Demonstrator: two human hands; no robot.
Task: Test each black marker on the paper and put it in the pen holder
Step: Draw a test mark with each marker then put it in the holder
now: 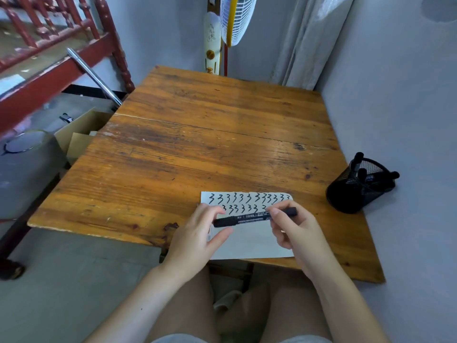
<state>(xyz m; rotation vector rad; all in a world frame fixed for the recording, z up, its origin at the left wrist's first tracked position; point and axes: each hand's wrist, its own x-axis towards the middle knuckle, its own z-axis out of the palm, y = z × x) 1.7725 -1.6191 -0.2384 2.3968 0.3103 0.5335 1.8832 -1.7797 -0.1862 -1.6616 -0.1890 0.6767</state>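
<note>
The marker (254, 216) lies left-right above the paper (249, 241) at the desk's (197, 144) near edge. Right hand (294, 231) fingers grip its barrel; left hand (200, 231) fingers pinch its left end, likely the cap. The holder (356, 189) stands well right, nearer the right hand.

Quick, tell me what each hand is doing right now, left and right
Left hand: fingers pinched on the cap end of the black marker.
Right hand: closed on the same marker's other end, over the paper.

Two rows of handwritten "3" on paper (249, 241), marker (249, 217) label print too small to read
</note>
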